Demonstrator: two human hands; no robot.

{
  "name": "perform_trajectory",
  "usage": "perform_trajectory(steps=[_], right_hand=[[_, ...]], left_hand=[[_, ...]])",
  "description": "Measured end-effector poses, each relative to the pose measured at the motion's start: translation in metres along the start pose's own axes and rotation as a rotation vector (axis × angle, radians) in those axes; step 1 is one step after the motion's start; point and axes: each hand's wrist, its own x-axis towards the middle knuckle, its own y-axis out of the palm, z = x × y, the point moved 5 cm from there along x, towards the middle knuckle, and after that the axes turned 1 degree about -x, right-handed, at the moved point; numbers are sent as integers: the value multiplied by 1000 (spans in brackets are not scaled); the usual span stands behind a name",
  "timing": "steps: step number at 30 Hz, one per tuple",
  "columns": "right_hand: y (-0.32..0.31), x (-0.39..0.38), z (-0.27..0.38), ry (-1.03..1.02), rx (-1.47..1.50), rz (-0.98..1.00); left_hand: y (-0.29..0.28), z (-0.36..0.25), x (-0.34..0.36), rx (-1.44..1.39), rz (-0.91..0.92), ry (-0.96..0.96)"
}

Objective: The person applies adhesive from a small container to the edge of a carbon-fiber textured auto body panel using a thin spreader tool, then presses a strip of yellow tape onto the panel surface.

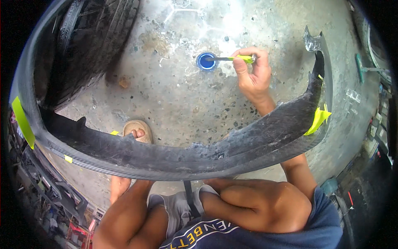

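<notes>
My right hand (253, 74) grips a small brush (242, 58) with a yellow-green handle, its tip in a small blue container (206, 61) on the floor. A long, curved black carbon-fiber-like part (215, 153) spans across above my legs, passing over my right forearm. It has ragged patches along its inner edge, yellow-green tape (317, 123) at the right and left, and a silvery piece (313, 40) at its upper right end. My left forearm (119, 189) runs under the part at lower left; its hand is hidden there.
The stained concrete floor (174, 74) lies beneath. A large black tire (83, 50) stands at upper left. My sandaled foot (137, 132) is behind the part. Assorted dark panels (49, 182) lie along the left edge, with clutter and a teal-ended tool (360, 68) at the right.
</notes>
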Motion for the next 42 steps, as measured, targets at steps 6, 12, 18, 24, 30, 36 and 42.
perform_trajectory(steps=[6, 12, 18, 24, 30, 36, 42], right_hand=[[17, 3, 8, 85, -24, 136], [16, 9, 0, 124, 24, 56], [18, 8, 3, 102, 19, 80], [14, 5, 5, 54, 29, 31], [15, -5, -11, 196, 158, -72], [19, -3, 5, 92, 132, 56], [19, -3, 5, 126, 155, 49]], left_hand=[[5, -5, 2, 23, 12, 0], [19, -47, 45, 36, 33, 75], [20, -58, 51, 57, 48, 86], [16, -51, 45, 67, 55, 66], [6, -32, 26, 84, 51, 26], [2, -20, 10, 98, 60, -6], [6, -30, 20, 108, 63, 15]])
